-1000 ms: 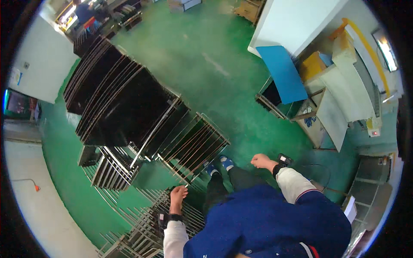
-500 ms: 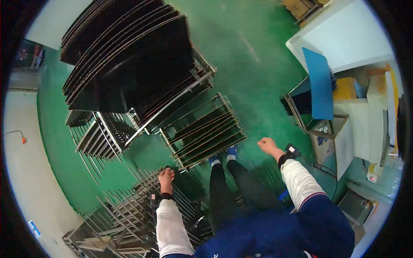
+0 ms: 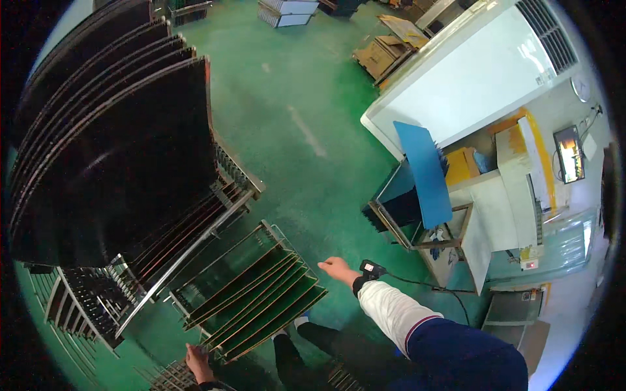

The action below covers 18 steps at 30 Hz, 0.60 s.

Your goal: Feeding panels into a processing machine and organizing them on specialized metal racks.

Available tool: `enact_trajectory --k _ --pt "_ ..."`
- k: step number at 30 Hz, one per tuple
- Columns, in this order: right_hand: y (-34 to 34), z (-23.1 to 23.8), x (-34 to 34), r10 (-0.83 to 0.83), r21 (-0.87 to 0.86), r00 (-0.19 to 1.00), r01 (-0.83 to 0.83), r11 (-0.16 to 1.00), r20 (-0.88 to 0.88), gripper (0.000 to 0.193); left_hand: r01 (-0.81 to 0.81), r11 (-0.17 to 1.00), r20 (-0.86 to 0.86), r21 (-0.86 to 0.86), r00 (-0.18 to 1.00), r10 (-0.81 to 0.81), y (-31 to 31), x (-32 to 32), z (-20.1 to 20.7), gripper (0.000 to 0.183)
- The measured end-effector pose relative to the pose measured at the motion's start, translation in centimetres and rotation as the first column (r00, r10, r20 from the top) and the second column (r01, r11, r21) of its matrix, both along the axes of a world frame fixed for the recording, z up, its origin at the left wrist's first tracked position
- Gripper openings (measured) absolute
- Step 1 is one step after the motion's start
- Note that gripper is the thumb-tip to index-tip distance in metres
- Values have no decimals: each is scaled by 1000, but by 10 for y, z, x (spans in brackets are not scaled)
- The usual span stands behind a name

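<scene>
Since the green floor [image 3: 293, 195] takes up most of my view, I'm logging that first; everything stands on or over it. Next, large black panels [image 3: 117, 169] on my left, on edge in a slotted metal rack [image 3: 195, 251], probably so the faces don't rub. Tall white unit [image 3: 456, 85] far right, by the wall side. Smaller rack [image 3: 274, 236] is low in front of me, just ahead of my feet: the thing nearest my hands. Its thin green-faced panels [image 3: 261, 309] stand on edge, tilted, bunched toward my side with a bare stretch behind; spacing looks set by the frame, guessing to keep the faces apart. Blue sheet [image 3: 424, 176] is up on a metal frame off to the right, well apart from this rack, maybe parked there to stay off the floor.

Hands: 2, well apart, at opposite ends of the smaller rack. Left hand [image 3: 198, 362] is beside its near left corner, fingers bent; can't tell if it touches or grips anything. Right hand [image 3: 336, 267] is just beyond the right end, loosely curled, nothing visible in it; how tightly it's curled, can't tell. Smallest: black device [image 3: 372, 269] on my right wrist, strapped, likely to leave the fingers unobstructed.
</scene>
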State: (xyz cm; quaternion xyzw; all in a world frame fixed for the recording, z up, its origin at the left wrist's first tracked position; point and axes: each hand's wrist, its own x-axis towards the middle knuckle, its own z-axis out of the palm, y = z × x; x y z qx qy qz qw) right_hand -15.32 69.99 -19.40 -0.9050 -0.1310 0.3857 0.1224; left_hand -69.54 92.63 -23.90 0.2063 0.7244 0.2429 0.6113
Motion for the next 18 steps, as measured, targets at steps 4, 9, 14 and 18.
enact_trajectory --k 4,9,14,18 --pt "17 -37 13 -13 38 1000 14 999 -28 53 57 998 -89 -5 994 -58 -3 34 14 48" --pt "16 -93 28 -39 47 998 41 998 -42 56 72 986 13 -153 997 -71 -6 56 21 56" --pt "25 -126 24 -90 96 981 108 990 -174 63 255 955 -19 -153 965 -260 -13 63 29 66" --pt "35 -137 17 -152 81 925 191 978 -349 66 308 940 -48 -146 947 -317 -10 59 17 64"
